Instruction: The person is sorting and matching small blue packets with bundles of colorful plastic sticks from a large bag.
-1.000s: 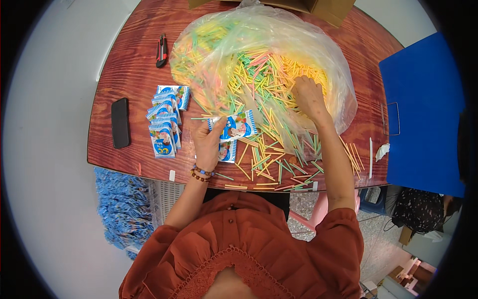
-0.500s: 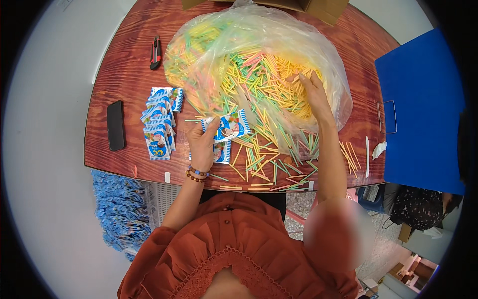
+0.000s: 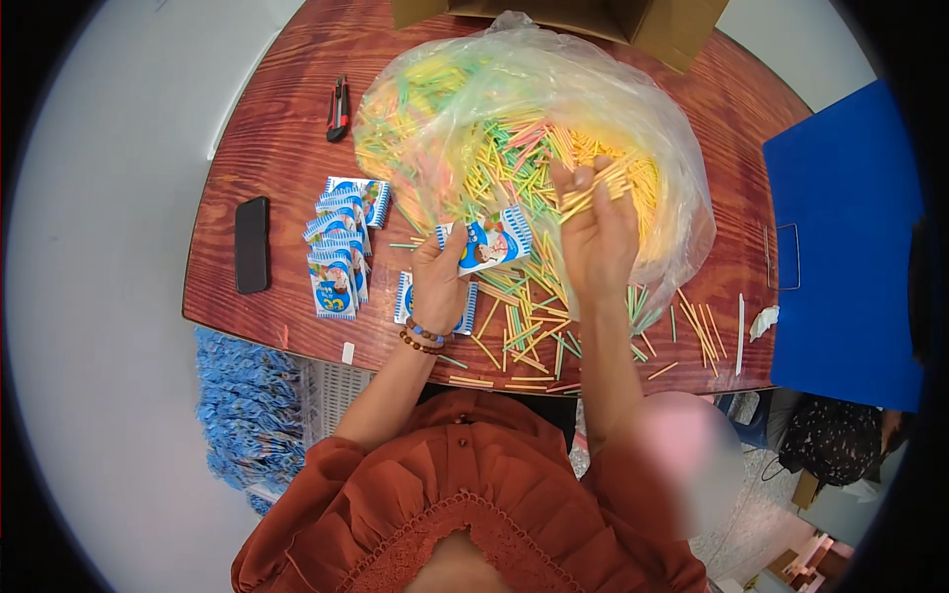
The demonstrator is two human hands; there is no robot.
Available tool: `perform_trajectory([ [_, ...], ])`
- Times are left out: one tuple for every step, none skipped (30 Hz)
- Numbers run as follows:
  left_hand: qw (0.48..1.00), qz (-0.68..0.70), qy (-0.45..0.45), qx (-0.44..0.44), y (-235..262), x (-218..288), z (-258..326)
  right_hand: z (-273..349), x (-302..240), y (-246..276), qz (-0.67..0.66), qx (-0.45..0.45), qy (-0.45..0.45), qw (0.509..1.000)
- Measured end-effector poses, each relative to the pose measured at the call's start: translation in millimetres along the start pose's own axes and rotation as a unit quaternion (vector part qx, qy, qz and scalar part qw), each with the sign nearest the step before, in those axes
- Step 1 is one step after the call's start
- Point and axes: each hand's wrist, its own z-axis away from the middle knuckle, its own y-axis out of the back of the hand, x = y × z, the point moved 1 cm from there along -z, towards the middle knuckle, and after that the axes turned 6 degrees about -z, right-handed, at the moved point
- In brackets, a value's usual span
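Lying at the far left of the wooden surface (image 3: 277, 148) is a black phone (image 3: 251, 243), then a row of small blue packets (image 3: 341, 247). The left hand (image 3: 438, 282), forearm rising from the lower edge, pinches a blue packet (image 3: 487, 240) upright by its lower edge. Just right, the right hand (image 3: 596, 232) is raised, fingers closed around a bunch of yellow sticks (image 3: 593, 188) over the clear plastic bag (image 3: 534, 119) of coloured sticks.
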Motion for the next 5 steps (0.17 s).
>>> perform_trajectory([
  [1.000, -0.003, 0.001, -0.002, 1, 2, 0, 6, 8, -9, 0.002, -0.012, 0.011, 1.000],
  [1.000, -0.002, 0.000, -0.003, 0, 2, 1, 11, 12, -17, 0.007, -0.022, 0.024, 0.999],
  [1.000, 0.003, -0.001, -0.008, 0, 3, 1, 15, 14, -27, 0.001, -0.043, 0.029, 0.999],
  [1.000, 0.009, -0.002, -0.013, 0, 3, 1, 16, 17, -30, 0.031, -0.056, 0.032, 0.997],
  [1.000, 0.010, -0.003, -0.013, 0, 4, 1, 17, 20, -29, 0.060, -0.069, 0.035, 0.995],
])
